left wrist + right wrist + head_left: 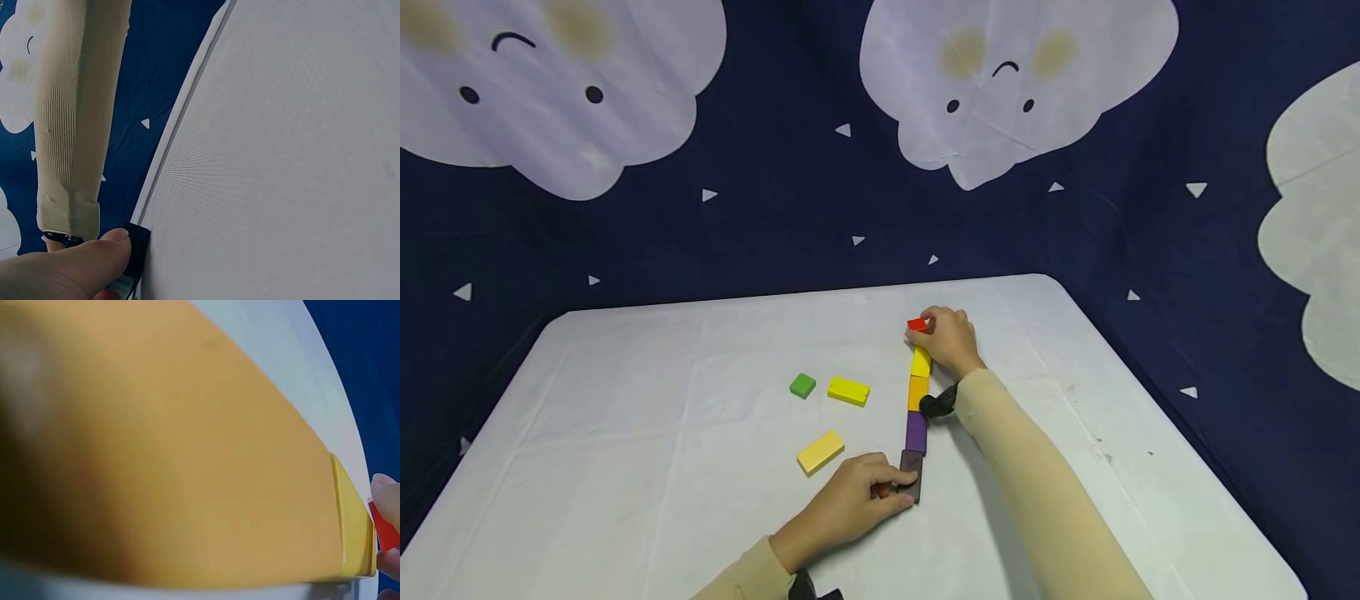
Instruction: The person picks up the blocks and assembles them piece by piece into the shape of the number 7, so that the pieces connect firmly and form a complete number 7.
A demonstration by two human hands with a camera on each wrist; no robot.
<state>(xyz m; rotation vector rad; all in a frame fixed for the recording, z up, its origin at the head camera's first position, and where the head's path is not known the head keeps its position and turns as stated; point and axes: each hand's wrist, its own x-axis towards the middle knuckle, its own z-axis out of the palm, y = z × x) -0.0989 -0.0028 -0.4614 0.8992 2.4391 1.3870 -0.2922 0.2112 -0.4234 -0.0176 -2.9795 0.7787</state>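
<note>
A row of blocks runs away from me: a dark brown block [911, 463] nearest, then a purple block [916, 432], an orange block [917, 393], a yellow block [921, 362] and a red block [917, 324] at the far end. With thumb and fingers my left hand [853, 497] holds the near part of the brown block, seen as a dark shape [139, 253] by the thumb in the left wrist view. My right hand [951, 340] pinches the red block [383, 528]. The orange block [250, 481] fills much of the right wrist view, hiding other things.
Left of the row lie a small green block [802, 386], a yellow rectangular block [848, 391] and a pale yellow block [821, 452]. A white cloth covers the table [625, 417]. Beyond it hangs a dark blue curtain [790, 208] with clouds.
</note>
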